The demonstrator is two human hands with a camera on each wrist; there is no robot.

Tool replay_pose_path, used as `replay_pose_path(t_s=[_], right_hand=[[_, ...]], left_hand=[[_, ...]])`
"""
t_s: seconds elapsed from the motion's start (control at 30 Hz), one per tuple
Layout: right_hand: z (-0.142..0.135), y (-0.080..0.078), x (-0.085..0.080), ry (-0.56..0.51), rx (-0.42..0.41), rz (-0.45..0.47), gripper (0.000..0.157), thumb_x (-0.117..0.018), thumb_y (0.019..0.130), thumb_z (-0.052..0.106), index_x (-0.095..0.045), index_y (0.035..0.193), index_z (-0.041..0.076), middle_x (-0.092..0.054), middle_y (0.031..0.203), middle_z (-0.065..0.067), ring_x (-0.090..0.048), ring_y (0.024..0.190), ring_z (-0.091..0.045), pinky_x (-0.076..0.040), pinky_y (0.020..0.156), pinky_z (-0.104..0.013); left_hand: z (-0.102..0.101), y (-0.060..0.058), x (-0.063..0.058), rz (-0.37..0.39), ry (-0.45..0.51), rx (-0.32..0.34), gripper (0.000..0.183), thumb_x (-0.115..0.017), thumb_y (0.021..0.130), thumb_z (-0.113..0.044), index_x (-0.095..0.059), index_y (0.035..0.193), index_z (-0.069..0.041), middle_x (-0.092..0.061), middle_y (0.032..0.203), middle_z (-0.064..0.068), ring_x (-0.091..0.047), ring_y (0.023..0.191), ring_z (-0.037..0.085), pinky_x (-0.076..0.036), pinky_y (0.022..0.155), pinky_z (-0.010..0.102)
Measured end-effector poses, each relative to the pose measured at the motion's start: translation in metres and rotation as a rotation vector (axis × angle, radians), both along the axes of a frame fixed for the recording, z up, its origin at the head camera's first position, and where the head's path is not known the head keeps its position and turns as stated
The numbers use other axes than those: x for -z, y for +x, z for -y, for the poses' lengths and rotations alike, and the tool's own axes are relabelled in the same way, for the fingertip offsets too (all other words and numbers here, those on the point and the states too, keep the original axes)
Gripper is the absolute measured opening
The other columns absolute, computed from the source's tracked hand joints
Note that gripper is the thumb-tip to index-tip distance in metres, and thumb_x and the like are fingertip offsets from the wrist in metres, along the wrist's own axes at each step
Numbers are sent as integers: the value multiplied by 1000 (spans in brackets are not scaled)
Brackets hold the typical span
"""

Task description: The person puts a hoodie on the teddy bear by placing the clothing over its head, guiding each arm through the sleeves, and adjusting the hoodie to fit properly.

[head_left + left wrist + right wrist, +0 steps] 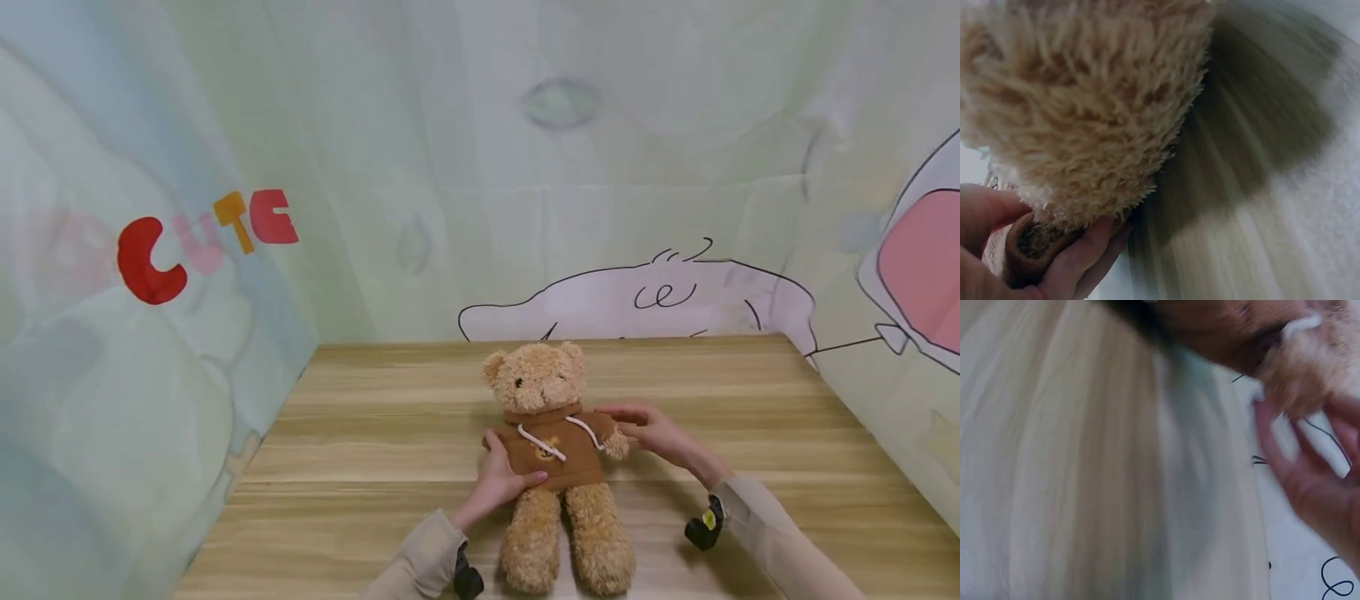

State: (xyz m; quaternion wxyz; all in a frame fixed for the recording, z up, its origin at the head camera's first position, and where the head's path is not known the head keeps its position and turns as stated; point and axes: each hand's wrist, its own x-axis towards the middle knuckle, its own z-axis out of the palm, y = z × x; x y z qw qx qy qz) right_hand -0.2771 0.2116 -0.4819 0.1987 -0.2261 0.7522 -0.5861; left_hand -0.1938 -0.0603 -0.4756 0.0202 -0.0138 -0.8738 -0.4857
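A tan teddy bear (534,379) in a brown hoodie (558,454) lies on its back in the middle of the wooden table (375,433), legs toward me. My left hand (498,479) grips the hoodie's side and hem, thumb on top. In the left wrist view, that left hand (1079,262) pinches the brown hoodie fabric (1032,240) below the bear's shaggy fur (1085,94). My right hand (648,429) holds the bear's arm at the sleeve end. The right wrist view is blurred; there the right hand's fingers (1310,481) curl round the furry paw (1310,381).
The table is walled at the back and both sides by a pale cartoon-printed cloth (525,208) with the letters "CUTE" (202,242) on the left. Bare wood lies left and right of the bear. Black wrist cameras (705,525) sit on both beige sleeves.
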Motion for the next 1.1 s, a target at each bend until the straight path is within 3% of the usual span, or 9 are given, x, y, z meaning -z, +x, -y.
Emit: replay_pose_path(t_s=[0.2, 0.37, 0.43, 0.6, 0.67, 0.8, 0.93, 1.0, 1.1], right_hand=[[12, 6, 1, 109, 68, -325, 30, -54, 88, 13, -57, 109, -8, -60, 103, -27, -59, 71, 3, -49, 52, -27], [25, 7, 3, 269, 229, -634, 12, -52, 88, 6, -63, 88, 1, -66, 80, -12, -52, 61, 3, -44, 51, -20], [26, 7, 4, 281, 266, -606, 11, -50, 88, 1, -61, 85, 0, -65, 77, -9, -52, 62, 2, -44, 52, -19], [19, 6, 4, 132, 183, -174, 12, -45, 88, 2, -50, 96, -6, -58, 84, -8, -47, 54, -2, -44, 45, -26], [16, 5, 4, 93, 143, -107, 14, -46, 88, 3, -49, 99, -4, -57, 87, -9, -44, 50, -4, -45, 42, -31], [15, 4, 7, 166, 133, -312, 10, -51, 89, 8, -57, 95, 2, -63, 89, -13, -50, 57, 2, -49, 47, -31], [21, 7, 11, 302, 223, -551, 9, -52, 88, 6, -61, 85, 5, -65, 75, -7, -52, 64, 3, -45, 54, -21], [24, 8, 11, 347, 273, -575, 9, -52, 86, 1, -60, 82, 3, -64, 70, -7, -52, 62, -2, -43, 56, -20], [26, 10, 7, 331, 312, -416, 7, -51, 82, -1, -57, 81, -4, -61, 68, -7, -51, 59, -7, -41, 52, -22]], left_hand=[[-2, 1, 4, -12, -10, 14, 89, -81, 61, -16, -19, 119, 10, -52, 97, 35, -51, 96, 47, -43, 81, 51], [-4, 1, 5, -20, -27, 12, 91, -81, 62, -17, -18, 121, 12, -53, 96, 37, -51, 95, 48, -43, 82, 51], [-6, 1, 4, -18, -26, 19, 93, -80, 63, -17, -17, 123, 13, -52, 98, 38, -51, 96, 49, -43, 82, 51], [-8, 2, 2, -8, -23, 27, 94, -79, 64, -18, -15, 125, 14, -51, 100, 40, -51, 96, 49, -43, 82, 51], [-8, 4, 2, 9, -19, 19, 96, -79, 64, -17, -14, 127, 16, -49, 104, 42, -49, 99, 50, -41, 84, 52], [-8, 9, 1, 41, -22, 10, 101, -79, 65, -16, -10, 130, 18, -45, 109, 45, -45, 102, 53, -40, 86, 54], [-11, 10, 1, 27, -34, 18, 102, -78, 65, -17, -9, 130, 20, -45, 108, 46, -46, 101, 53, -40, 86, 54], [-12, 9, 0, 13, -37, 20, 100, -78, 65, -19, -11, 129, 20, -46, 106, 46, -48, 99, 52, -41, 85, 54], [-13, 6, -1, 2, -39, 14, 97, -79, 65, -19, -14, 127, 18, -48, 103, 44, -50, 97, 51, -42, 83, 53]])
